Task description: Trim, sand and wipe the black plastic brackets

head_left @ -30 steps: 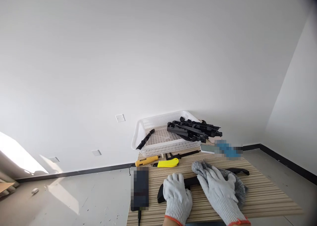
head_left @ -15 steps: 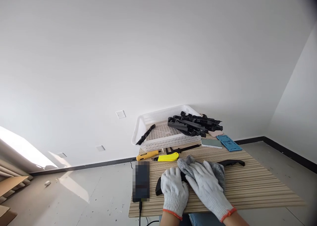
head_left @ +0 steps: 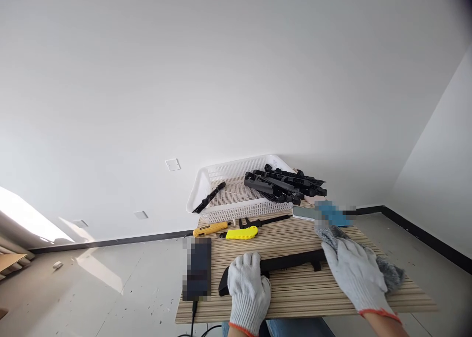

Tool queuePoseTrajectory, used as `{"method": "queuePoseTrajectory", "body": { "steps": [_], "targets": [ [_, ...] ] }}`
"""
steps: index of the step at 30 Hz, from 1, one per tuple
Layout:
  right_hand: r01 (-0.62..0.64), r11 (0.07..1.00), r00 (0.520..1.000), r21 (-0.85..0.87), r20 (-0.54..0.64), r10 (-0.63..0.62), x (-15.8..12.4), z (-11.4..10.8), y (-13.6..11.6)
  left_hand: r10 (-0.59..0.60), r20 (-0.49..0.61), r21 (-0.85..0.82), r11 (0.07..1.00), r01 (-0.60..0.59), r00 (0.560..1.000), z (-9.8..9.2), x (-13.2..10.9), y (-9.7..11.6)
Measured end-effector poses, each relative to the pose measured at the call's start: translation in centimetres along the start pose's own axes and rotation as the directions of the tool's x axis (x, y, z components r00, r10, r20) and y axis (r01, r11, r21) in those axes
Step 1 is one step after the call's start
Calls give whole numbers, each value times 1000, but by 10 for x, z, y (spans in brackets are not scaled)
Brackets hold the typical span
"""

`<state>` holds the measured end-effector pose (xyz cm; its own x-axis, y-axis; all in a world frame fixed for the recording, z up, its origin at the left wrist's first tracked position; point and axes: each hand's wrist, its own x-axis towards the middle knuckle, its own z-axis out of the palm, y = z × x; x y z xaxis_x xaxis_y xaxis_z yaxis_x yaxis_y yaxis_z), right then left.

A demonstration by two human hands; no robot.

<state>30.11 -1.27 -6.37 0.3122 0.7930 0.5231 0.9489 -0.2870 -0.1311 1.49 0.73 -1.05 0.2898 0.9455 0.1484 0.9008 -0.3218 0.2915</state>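
Observation:
A long black plastic part (head_left: 291, 261) lies across the wooden table in front of me. My left hand (head_left: 248, 285), in a white knit glove with an orange cuff, is wrapped over the part near its left end. My right hand (head_left: 356, 273), gloved the same way, presses a grey cloth (head_left: 391, 275) over the part's right end. The cloth sticks out on both sides of the hand and hides that end. Beyond the part lie a yellow utility knife (head_left: 241, 233), a yellow-handled tool (head_left: 210, 229) and a black caliper (head_left: 265, 221).
A white plastic basket (head_left: 201, 179) at the back holds a pile of black plastic parts (head_left: 283, 182). A dark, partly blurred device (head_left: 199, 270) with a cable lies at the table's left edge. A pale flat block (head_left: 304, 213) and a blue card (head_left: 334, 213) lie at the back right.
My right hand has slid the cloth to the right along the black part, uncovering its middle. My left hand still grips the left end. The view has shifted slightly.

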Motion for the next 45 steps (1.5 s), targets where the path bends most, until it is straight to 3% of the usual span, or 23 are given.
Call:
{"method": "queuePoseTrajectory", "body": {
  "steps": [4,11,16,19,23,28,31,33,36,39,42,45],
  "targets": [
    [52,998,998,-36,-46,-53,-7,-2,-49,1,5,17,1000,-1,1000,-1,0,0],
    [231,966,959,114,-196,-206,-25,-13,-123,-17,-29,36,999,18,999,2,-1,-2],
    [347,874,937,340,-153,-313,-30,-25,-147,8,-116,-20,1000,-11,993,6,-3,-4],
    [423,817,906,392,-193,-377,-29,-25,-134,26,-148,-57,998,-34,989,8,-7,-4],
    [527,752,849,397,-195,-492,-22,-19,-88,37,-143,-88,995,-50,989,6,-12,-5],
    [279,902,957,330,-13,-291,-13,-7,-15,133,-109,-78,987,-142,985,21,-20,-15],
    [182,949,981,256,14,-192,-14,3,20,180,-68,-57,981,-183,981,36,-26,-24],
    [214,952,975,221,8,-221,-16,10,35,211,-1,-63,976,-211,977,38,-30,-26],
    [300,938,953,174,-23,-301,-19,17,43,239,96,-97,968,-230,966,25,-36,-26],
    [336,932,942,135,-32,-335,-18,18,42,106,116,-59,993,-100,988,1,-39,-26],
    [296,944,953,145,28,-303,-16,14,42,-47,180,64,997,36,982,-20,-36,-29],
    [204,959,973,198,66,-220,-16,13,40,-149,278,149,983,110,949,-34,-31,-29]
  ]
}}
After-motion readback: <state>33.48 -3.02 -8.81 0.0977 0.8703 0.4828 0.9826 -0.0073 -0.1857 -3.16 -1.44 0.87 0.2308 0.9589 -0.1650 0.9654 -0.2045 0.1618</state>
